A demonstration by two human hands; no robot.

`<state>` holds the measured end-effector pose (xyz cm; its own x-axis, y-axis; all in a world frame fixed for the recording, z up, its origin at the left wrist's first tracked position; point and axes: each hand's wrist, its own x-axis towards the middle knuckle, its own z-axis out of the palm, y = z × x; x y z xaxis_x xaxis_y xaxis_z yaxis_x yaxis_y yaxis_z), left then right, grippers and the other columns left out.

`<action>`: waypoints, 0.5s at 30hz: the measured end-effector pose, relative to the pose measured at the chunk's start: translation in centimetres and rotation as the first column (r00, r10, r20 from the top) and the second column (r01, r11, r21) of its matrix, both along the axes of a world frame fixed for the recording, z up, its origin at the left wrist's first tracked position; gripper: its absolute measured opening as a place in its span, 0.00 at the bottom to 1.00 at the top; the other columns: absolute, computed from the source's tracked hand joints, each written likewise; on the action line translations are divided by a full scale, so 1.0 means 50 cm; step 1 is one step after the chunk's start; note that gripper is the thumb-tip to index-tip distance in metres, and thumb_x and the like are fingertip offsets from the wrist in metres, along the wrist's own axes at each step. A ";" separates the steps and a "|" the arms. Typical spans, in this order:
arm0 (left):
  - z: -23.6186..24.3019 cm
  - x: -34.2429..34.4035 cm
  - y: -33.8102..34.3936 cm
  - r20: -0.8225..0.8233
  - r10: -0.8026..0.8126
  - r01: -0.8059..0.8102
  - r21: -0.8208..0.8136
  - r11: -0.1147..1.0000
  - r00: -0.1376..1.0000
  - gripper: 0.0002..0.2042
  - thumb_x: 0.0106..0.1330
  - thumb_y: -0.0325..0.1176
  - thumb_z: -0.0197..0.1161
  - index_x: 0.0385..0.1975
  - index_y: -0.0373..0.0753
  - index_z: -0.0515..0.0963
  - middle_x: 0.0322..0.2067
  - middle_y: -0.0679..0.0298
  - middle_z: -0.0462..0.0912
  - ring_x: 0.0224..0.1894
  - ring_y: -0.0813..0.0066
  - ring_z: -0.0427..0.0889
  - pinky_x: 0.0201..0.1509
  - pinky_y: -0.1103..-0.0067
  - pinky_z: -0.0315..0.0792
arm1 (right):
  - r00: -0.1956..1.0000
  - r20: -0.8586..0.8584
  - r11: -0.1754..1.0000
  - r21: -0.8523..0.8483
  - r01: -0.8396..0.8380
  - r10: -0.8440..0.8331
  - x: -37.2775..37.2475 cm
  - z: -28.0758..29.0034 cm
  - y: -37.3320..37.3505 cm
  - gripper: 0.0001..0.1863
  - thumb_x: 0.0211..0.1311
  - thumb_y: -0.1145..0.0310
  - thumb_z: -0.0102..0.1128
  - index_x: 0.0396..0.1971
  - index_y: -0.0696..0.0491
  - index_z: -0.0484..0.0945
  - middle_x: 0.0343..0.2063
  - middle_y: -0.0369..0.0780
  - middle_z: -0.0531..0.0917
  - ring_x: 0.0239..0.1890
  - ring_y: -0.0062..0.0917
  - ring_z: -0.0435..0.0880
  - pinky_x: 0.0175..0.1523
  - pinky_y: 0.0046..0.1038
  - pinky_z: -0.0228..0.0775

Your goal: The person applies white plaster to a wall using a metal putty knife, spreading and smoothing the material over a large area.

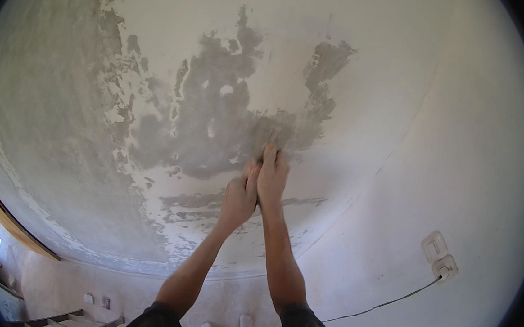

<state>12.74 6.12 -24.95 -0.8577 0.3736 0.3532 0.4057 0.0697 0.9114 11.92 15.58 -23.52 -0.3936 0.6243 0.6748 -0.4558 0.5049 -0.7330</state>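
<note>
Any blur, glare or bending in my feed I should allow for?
Head view, centre: the bare left hand and bare right hand look softly smeared about the fingertips, so any tool there is unclear; head view, lower left: the tan, wood-like strip bows, likely fisheye distortion, near washed-out brightness; head view, corners: black.

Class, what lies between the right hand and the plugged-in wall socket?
In the head view, only pale surface, crossed by a faint line, lies between the right hand and the socket.
</note>
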 end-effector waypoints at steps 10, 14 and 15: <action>0.101 0.009 0.035 0.034 -0.121 0.118 0.094 0.989 0.992 0.26 0.76 0.47 0.45 0.36 0.24 0.77 0.13 0.55 0.73 0.18 0.71 0.75 0.24 0.71 0.67 | 0.982 0.046 0.969 -0.177 -0.171 0.182 0.034 0.120 0.024 0.23 0.74 0.57 0.46 0.27 0.63 0.74 0.17 0.39 0.75 0.20 0.21 0.71 0.25 0.28 0.63; -0.007 0.018 0.027 0.076 -0.051 0.046 0.064 0.997 0.996 0.27 0.77 0.47 0.44 0.35 0.24 0.77 0.14 0.54 0.74 0.18 0.70 0.76 0.25 0.71 0.68 | 0.933 0.013 0.884 -0.326 -0.337 0.360 0.026 0.003 0.017 0.22 0.73 0.59 0.48 0.27 0.63 0.74 0.17 0.39 0.75 0.19 0.20 0.71 0.24 0.28 0.63; -0.024 0.019 0.029 0.108 -0.044 0.036 0.069 0.997 0.993 0.26 0.77 0.47 0.45 0.35 0.24 0.77 0.14 0.53 0.75 0.18 0.70 0.76 0.25 0.71 0.69 | 0.916 -0.021 0.852 -0.357 -0.382 0.401 0.023 -0.009 0.014 0.22 0.73 0.59 0.48 0.26 0.63 0.74 0.16 0.39 0.75 0.19 0.20 0.71 0.23 0.28 0.63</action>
<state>13.67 7.55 -26.15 -0.8774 0.3868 0.2837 0.3047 -0.0073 0.9524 13.06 16.27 -24.00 -0.6835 0.6002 0.4154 -0.5181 0.0019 -0.8553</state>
